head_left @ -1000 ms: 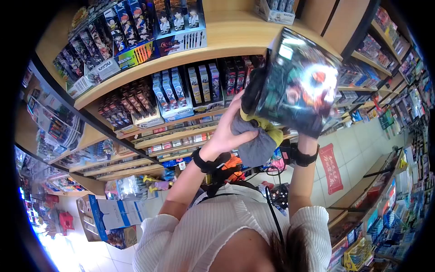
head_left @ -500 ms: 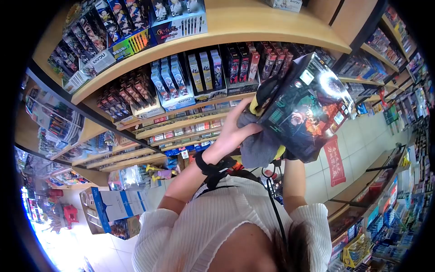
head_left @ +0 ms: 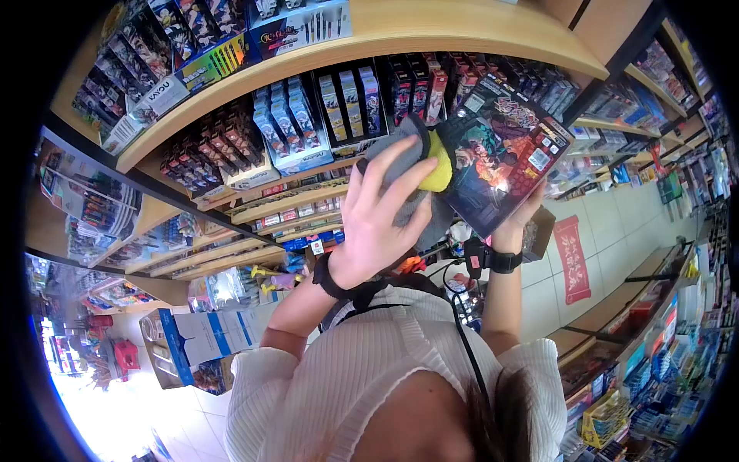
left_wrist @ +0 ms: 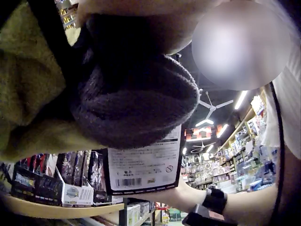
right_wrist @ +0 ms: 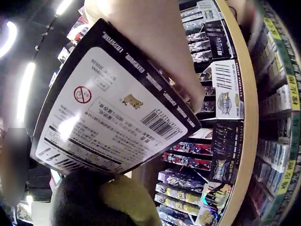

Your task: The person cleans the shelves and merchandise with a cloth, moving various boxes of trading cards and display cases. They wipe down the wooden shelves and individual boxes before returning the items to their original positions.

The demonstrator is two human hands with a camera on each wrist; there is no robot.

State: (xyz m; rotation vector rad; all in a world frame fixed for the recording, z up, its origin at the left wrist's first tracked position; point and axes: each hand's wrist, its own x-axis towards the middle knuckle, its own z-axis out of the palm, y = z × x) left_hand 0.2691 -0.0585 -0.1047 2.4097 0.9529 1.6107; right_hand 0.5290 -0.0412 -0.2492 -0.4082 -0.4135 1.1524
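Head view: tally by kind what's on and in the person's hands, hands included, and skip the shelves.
Hands: 2 (left hand, right hand)
Black wristbands: 2 (left wristband, right wristband)
Box: 1
Cloth, grey and yellow, seemingly one piece: 1
Total: 6

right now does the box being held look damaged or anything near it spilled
Nothing stands out: the dark box sits tilted in the right hand with no visible dents, and nothing nearby looks spilled.
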